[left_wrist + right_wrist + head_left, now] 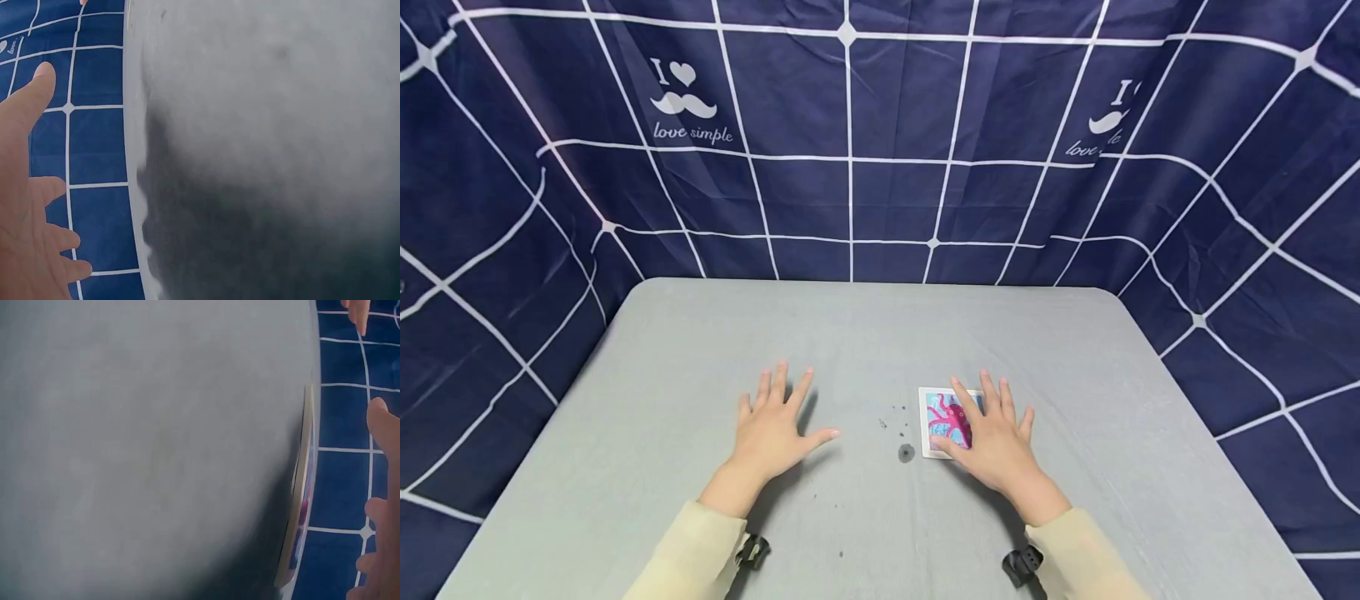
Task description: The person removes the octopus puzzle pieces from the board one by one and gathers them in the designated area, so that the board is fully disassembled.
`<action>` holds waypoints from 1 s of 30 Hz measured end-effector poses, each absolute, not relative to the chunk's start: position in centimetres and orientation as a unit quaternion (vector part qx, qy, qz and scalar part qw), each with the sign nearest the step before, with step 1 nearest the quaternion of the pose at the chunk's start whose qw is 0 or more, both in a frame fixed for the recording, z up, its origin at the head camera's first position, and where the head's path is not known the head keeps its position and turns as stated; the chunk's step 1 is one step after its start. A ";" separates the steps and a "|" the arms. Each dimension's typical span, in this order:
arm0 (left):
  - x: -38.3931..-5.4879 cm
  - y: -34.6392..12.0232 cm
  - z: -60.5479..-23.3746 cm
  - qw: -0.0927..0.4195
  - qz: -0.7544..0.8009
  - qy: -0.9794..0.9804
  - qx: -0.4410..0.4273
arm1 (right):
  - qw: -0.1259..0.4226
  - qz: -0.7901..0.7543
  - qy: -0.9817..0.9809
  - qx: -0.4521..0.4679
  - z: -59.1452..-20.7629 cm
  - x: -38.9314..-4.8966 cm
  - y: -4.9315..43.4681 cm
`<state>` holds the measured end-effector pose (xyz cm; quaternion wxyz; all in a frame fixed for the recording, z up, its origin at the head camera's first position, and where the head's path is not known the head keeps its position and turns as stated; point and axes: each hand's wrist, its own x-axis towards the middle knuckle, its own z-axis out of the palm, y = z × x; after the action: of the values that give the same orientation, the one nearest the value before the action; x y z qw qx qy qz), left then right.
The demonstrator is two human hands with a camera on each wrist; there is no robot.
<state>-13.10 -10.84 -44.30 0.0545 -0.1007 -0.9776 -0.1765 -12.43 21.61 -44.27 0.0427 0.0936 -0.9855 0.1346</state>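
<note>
A square picture with a pale border and a pink octopus on blue [949, 417] lies flat on the grey table, right of centre. Over its right side hovers my right hand [997, 446], fingers spread and thumb out, covering part of the picture. In the right wrist view the picture's thin pale edge [295, 500] shows side-on, with the right hand [384, 487] apart from it. My left hand [771, 437] is held above the table to the left, fingers spread and holding nothing. Its palm side [25, 219] appears in the left wrist view, with a shadow below.
The grey tabletop [850, 333] has rounded far corners. A dark round spot [906, 452] and small specks mark it left of the picture. A navy curtain with white grid lines [895, 200] encloses the back and both sides. Each wrist carries a small black device [1022, 567].
</note>
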 end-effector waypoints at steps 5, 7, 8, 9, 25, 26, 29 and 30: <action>-13.4 -10.4 -44.3 0.045 -0.193 -0.974 -0.109 | 0.050 0.132 -0.985 0.104 -44.4 -12.5 22.0; -13.6 -10.2 -44.4 0.042 -0.200 -0.972 -0.112 | 0.052 0.130 -0.984 0.107 -44.5 -12.6 22.1; -13.7 -10.1 -44.4 0.042 -0.203 -0.972 -0.113 | 0.053 0.131 -0.984 0.109 -44.5 -12.6 22.2; -13.8 -10.0 -44.5 0.042 -0.205 -0.971 -0.114 | 0.053 0.131 -0.984 0.111 -44.5 -12.6 22.2; -15.0 -7.9 -44.3 0.023 -0.260 -0.955 -0.144 | 0.022 0.121 -0.980 0.153 -44.9 -12.6 22.9; -15.0 -7.8 -44.4 0.021 -0.264 -0.953 -0.145 | 0.024 0.121 -0.980 0.159 -45.0 -12.6 22.9; -15.3 -7.3 -44.6 0.019 -0.278 -0.949 -0.147 | 0.028 0.120 -0.977 0.176 -45.1 -12.5 23.1; -15.4 -7.2 -44.6 0.018 -0.285 -0.947 -0.148 | 0.032 0.121 -0.975 0.183 -45.2 -12.5 23.2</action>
<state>-15.40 -7.17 -44.59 0.0184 -0.1478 -0.9468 -0.2854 -12.52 23.18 -45.22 0.0316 0.1825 -0.9752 0.1211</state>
